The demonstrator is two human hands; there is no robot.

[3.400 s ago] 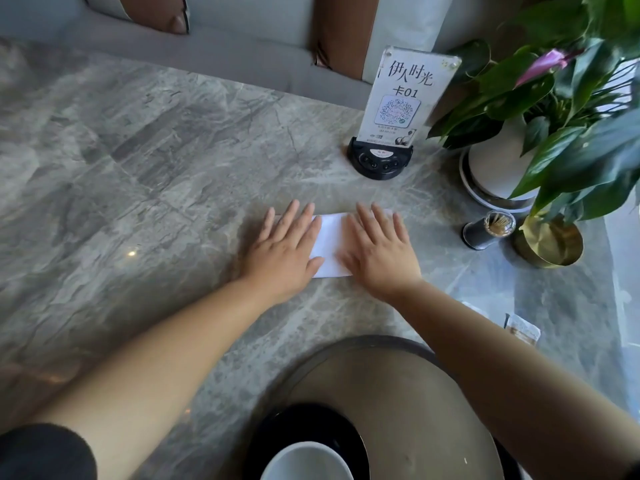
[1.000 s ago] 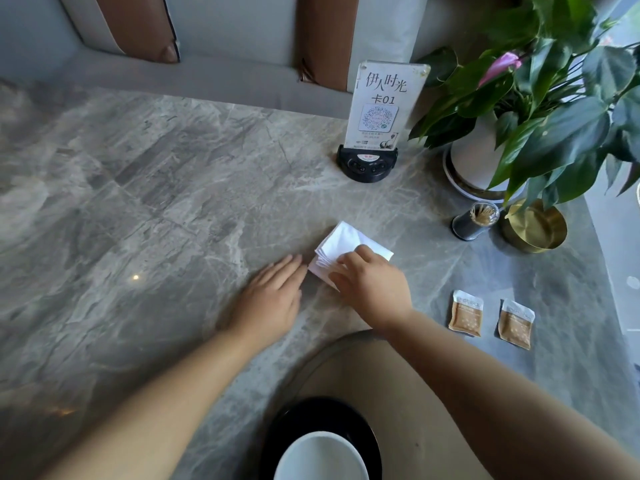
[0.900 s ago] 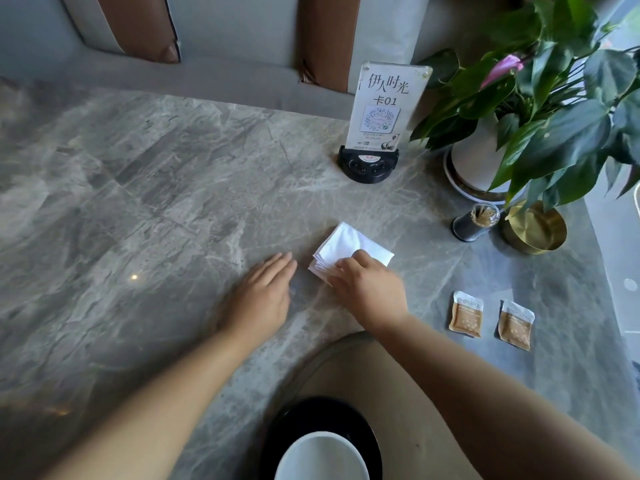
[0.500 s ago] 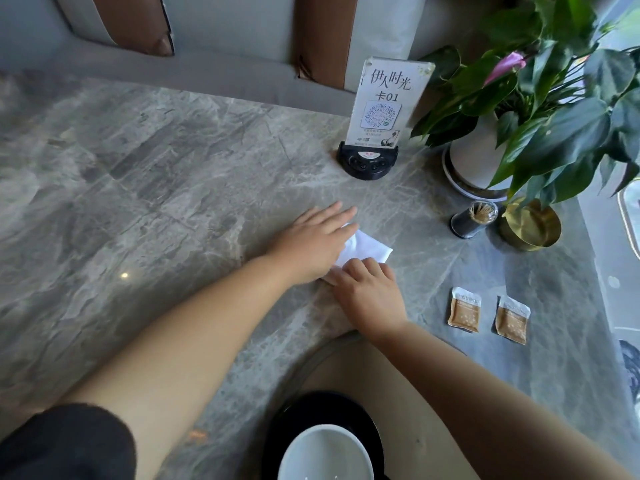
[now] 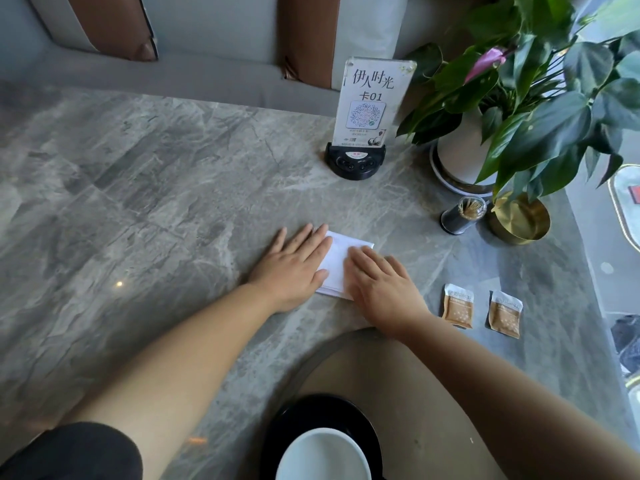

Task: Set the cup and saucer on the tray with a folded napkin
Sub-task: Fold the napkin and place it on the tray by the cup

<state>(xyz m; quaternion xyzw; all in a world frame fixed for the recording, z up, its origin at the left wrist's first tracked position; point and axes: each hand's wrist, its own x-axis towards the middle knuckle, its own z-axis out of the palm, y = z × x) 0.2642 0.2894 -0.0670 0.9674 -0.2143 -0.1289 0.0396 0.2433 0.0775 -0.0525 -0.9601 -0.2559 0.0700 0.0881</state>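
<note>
- A white folded napkin [image 5: 337,265] is seen at the centre of the frame, lying flat on the grey marble table [image 5: 138,202] and pressed from both sides.
- The left hand [image 5: 294,263] is laid open, palm down, over the napkin's left edge; the right hand [image 5: 382,285] is spread flat over its right side. Nothing is gripped by either hand; the paper is only being pressed.
- The napkin is judged to be light, soft and limp, made of several thin layers that could spring open or slide on the polished stone. It would best be taken by a pinch across the creased edge, so that the layers are kept together, and not by a loose corner.
- The tray [image 5: 398,393], round and tan, is seen at lower centre, just below the napkin. The black saucer [image 5: 287,424] already rests on it at the bottom edge of the frame, and the white cup [image 5: 322,455] is set on the saucer.
- Cup and saucer are judged hard, smooth and breakable; whether the cup is filled cannot be told.
- The napkin is not yet on the tray; bare tray surface is left beside the saucer.
- Two brown sachets [image 5: 459,306] are seen at centre right, well clear of the napkin.
</note>
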